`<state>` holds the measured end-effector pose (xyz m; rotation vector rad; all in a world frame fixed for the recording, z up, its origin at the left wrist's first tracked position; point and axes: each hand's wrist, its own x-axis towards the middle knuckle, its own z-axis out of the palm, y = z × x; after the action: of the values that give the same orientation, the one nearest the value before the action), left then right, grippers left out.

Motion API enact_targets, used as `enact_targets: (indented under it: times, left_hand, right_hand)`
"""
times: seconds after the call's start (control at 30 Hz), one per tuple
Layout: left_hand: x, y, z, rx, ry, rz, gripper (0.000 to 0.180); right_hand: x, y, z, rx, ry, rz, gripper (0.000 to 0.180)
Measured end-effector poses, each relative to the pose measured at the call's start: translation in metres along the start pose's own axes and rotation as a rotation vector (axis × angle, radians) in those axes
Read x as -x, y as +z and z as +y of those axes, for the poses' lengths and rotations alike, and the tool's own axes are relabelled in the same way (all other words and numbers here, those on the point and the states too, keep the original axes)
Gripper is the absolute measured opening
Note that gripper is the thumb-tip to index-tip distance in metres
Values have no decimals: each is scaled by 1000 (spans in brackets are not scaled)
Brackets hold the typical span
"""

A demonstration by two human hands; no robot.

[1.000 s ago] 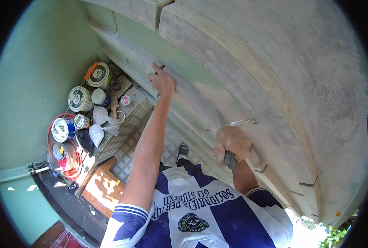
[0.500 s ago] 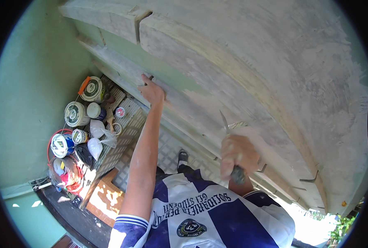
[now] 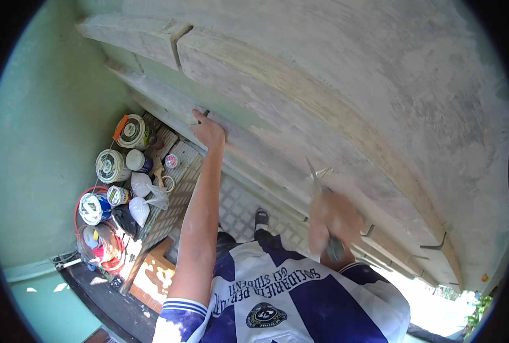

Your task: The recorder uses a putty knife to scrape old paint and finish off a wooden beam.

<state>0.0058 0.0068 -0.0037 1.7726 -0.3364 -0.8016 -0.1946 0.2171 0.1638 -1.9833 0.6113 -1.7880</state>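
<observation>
My right hand (image 3: 337,217), smeared by motion, is wrapped round a knife-like hand tool. Its thin pointed blade (image 3: 313,170) sticks up beyond the fist toward the stepped plaster moulding (image 3: 277,151), and the thick grey handle end (image 3: 335,249) shows below. Whether the blade touches the plaster I cannot tell. Farther left, my left hand (image 3: 210,132) rests on a moulding ledge, with thumb and a finger apart beside a small dark slot. Its other fingers are partly hidden against the ledge.
At left, a slatted bench (image 3: 177,157) holds several paint buckets (image 3: 111,166), plastic bags (image 3: 140,208), a brush (image 3: 158,170) and a red hose (image 3: 114,260). Dark bent pieces (image 3: 434,246) stick out of the moulding at lower right. Below lies the tiled floor (image 3: 234,206) with my sandalled foot (image 3: 261,218).
The view has shifted slightly, so the bench and buckets sit lower and to the right. My right hand stays round the tool, blurred by motion. My left hand keeps to the same ledge.
</observation>
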Motion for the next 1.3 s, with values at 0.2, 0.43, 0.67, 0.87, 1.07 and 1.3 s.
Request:
enact_targets:
  times: [0.2,0.43,0.67,0.87,1.07,1.3]
  left_hand:
    - [-6,-2,0,-29,-11,-18,90]
    - [-7,2,-3,61,13,1,90]
    - [-26,1,-14,45,10,-22,92]
    - [-23,3,-9,75,6,-78,92]
    - [-10,0,-4,93,-56,-40,91]
    - [-8,-1,0,81,-39,-3,89]
  right_hand:
    - [0,3,-2,-41,-58,-52,28]
    - [5,-4,4,366,62,-211,28]
    - [-3,0,15,84,-78,18,25]
    - [-3,-5,23,7,73,-124,27]
    - [12,-13,45,204,94,-195,32]
    - [12,-7,59,214,5,-350,36]
